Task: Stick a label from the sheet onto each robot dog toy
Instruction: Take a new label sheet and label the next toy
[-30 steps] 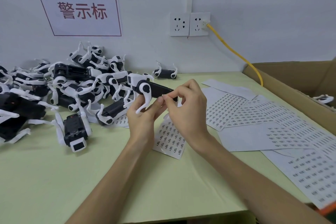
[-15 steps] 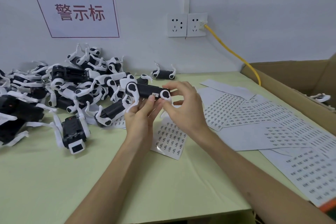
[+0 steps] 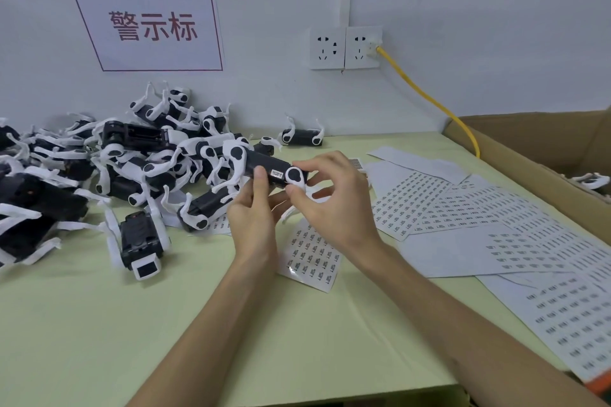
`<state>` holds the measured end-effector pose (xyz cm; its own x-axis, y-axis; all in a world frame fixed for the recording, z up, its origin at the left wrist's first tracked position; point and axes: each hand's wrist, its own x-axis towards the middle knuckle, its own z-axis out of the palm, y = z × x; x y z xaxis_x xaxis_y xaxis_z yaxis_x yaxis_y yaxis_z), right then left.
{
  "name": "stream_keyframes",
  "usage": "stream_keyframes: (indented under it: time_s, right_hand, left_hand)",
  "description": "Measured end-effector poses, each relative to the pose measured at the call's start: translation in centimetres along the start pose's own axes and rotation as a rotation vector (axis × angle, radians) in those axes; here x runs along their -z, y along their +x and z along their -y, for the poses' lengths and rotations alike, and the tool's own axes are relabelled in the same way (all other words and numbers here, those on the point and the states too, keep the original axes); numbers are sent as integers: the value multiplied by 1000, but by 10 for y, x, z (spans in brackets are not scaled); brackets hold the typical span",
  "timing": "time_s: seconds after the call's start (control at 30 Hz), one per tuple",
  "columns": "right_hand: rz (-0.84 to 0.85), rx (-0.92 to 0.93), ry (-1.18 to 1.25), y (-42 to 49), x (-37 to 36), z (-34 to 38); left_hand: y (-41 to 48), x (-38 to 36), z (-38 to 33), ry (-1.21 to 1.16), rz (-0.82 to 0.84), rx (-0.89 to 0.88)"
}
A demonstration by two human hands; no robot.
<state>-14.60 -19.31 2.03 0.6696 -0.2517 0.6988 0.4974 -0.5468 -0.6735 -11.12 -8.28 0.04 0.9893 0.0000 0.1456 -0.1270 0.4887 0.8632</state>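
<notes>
Since a second ago the robot dog toy (image 3: 261,163) has been turned, so its label (image 3: 277,173) now faces up. The left hand (image 3: 254,218) grips the toy from below, thumb on its black body; the right hand (image 3: 330,201) pinches the white leg joint at 3 o'clock. Best to rub the label flat, edges included. The toy is held above the surface (image 3: 99,324), at 12 o'clock from the label sheet (image 3: 310,258).

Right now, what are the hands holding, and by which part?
Both hold one robot dog toy: left hand grips its black body, right hand pinches its white rear leg joint.
</notes>
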Motion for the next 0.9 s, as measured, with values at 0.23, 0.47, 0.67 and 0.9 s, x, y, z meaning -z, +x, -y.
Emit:
stream_keyframes:
  time_s: [0.23, 0.47, 0.67, 0.9]
  right_hand:
    - [50, 31, -7, 1, 3, -4]
    - [244, -239, 152, 9, 12, -5]
    - [322, -261, 122, 15, 22, -6]
    - [359, -281, 193, 15, 18, -5]
  left_hand:
    - [0, 1, -2, 26, 48, -50]
    - [-2, 0, -2, 151, 101, -92]
    - [1, 1, 1, 123, 128, -39]
    - [6, 4, 4, 248, -12, 1]
